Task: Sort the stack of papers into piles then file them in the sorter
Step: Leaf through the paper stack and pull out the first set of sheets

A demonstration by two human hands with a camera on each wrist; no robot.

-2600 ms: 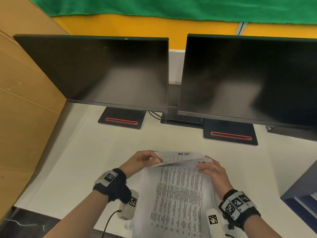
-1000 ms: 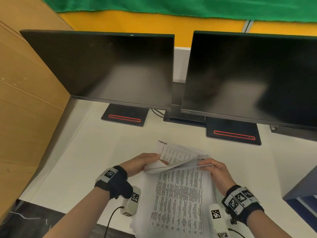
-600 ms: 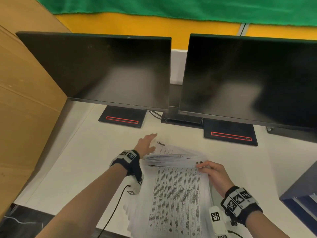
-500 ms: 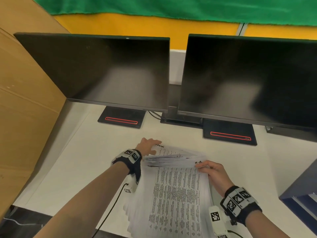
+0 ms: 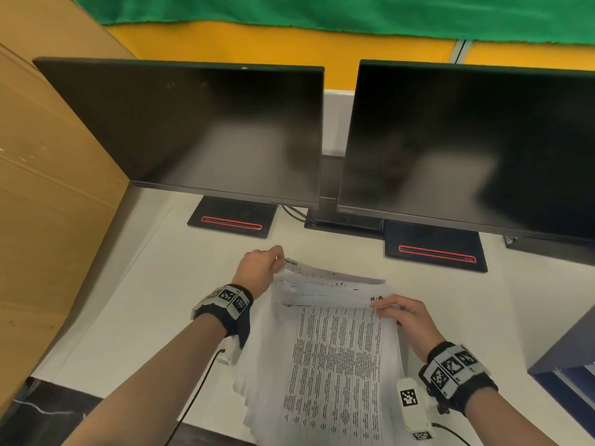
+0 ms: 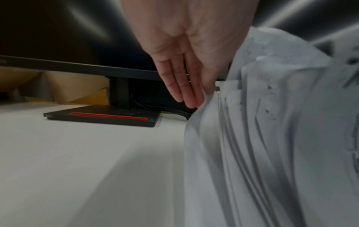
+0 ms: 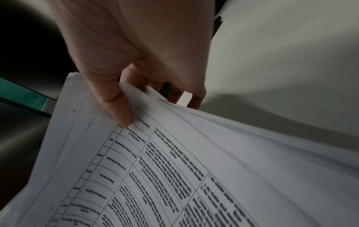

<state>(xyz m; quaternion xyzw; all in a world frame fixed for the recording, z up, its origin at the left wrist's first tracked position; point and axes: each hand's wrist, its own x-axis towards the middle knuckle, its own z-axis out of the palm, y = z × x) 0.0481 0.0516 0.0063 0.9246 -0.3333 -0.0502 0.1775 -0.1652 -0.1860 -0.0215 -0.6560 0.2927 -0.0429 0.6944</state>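
A thick stack of printed papers (image 5: pixel 331 365) lies on the white desk (image 5: pixel 135 317) at the near edge. Several of its far ends are lifted and fanned out as a bundle (image 5: pixel 331 289). My left hand (image 5: pixel 262 267) holds the bundle's far left corner; in the left wrist view its fingers (image 6: pixel 182 86) lie along the paper edge (image 6: pixel 242 122) and the thumb is hidden. My right hand (image 5: pixel 401 312) pinches the stack's far right corner, thumb (image 7: pixel 118 104) on the printed table sheet (image 7: pixel 174 169), fingers underneath. The dark blue sorter (image 5: pixel 566 358) shows at the right edge.
Two dark monitors (image 5: pixel 193 130) (image 5: pixel 467 146) stand behind the papers, their black bases (image 5: pixel 231 220) (image 5: pixel 434 252) on the desk. A cardboard wall (image 5: pixel 48 188) bounds the left side. Bare desk lies to the left of the stack.
My left hand let go of the top sheets, reached forward, and now holds the far left corner of the fanned bundle. My right hand stayed on the right corner.
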